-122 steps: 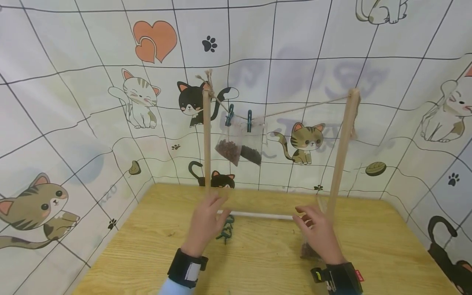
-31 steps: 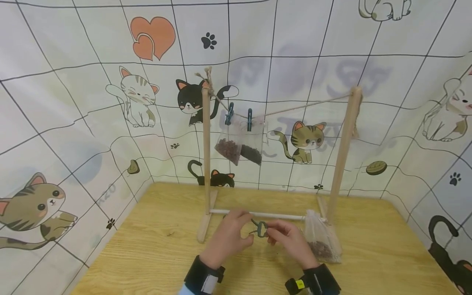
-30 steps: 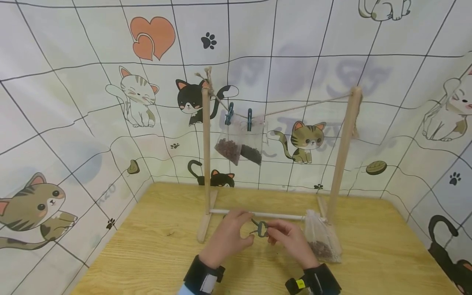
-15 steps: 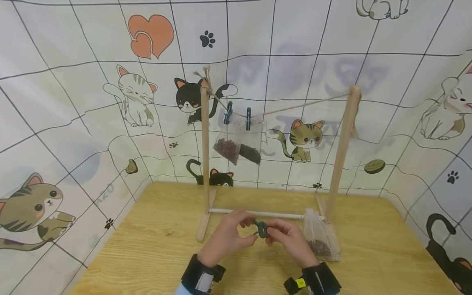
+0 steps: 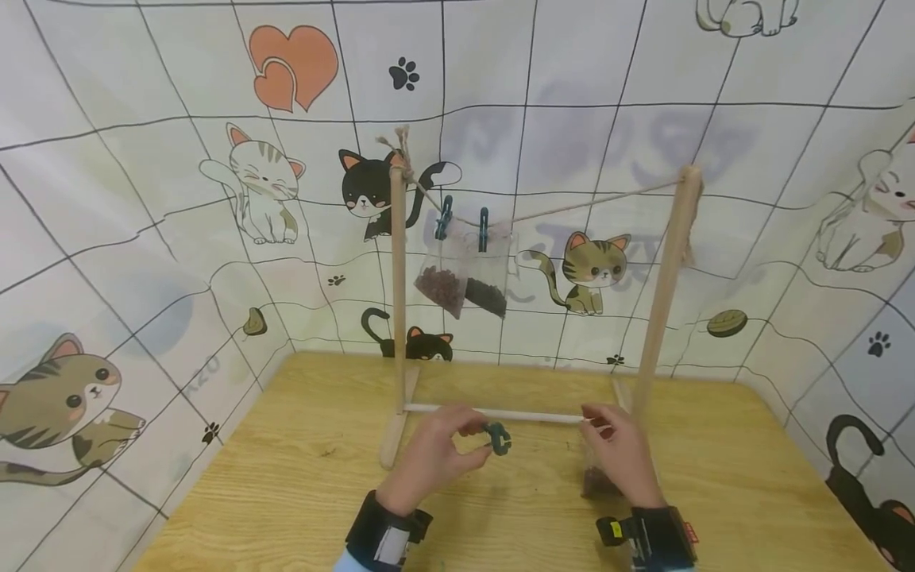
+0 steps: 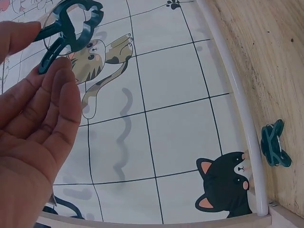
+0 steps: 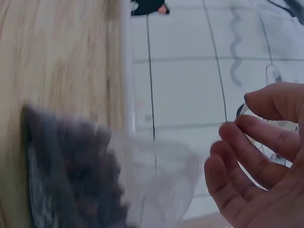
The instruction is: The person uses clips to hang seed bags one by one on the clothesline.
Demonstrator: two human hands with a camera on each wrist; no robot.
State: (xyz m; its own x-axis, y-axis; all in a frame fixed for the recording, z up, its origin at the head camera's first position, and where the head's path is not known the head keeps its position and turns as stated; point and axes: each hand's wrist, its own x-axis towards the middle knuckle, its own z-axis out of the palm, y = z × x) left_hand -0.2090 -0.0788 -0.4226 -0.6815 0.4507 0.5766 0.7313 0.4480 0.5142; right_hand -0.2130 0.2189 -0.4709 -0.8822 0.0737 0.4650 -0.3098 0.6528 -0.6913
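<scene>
My left hand (image 5: 436,453) pinches the handles of a green plastic clip (image 5: 499,438) between thumb and fingers, in front of the stand's low white rod (image 5: 543,416). In the left wrist view another green clip (image 6: 274,143) lies on the table beside the rod. My right hand (image 5: 620,457) is over a sheer bag (image 7: 71,166) with dark contents, next to the stand's right foot. Its fingers are relaxed and bent, with a small gap to the bag's blurred top in the right wrist view. The hand hides much of that bag in the head view.
A wooden stand has a left post (image 5: 399,286) and right post (image 5: 665,294) joined by sagging twine (image 5: 600,203). From it hang a bag of reddish-brown bits (image 5: 440,289) and a bag of dark bits (image 5: 486,297), each under a green clip. A cat-print cloth stands behind the table (image 5: 286,477).
Both hands held the green clip half a second ago. The right hand has let go and moved right to the sheer bag; the left keeps the clip, shifted slightly left.
</scene>
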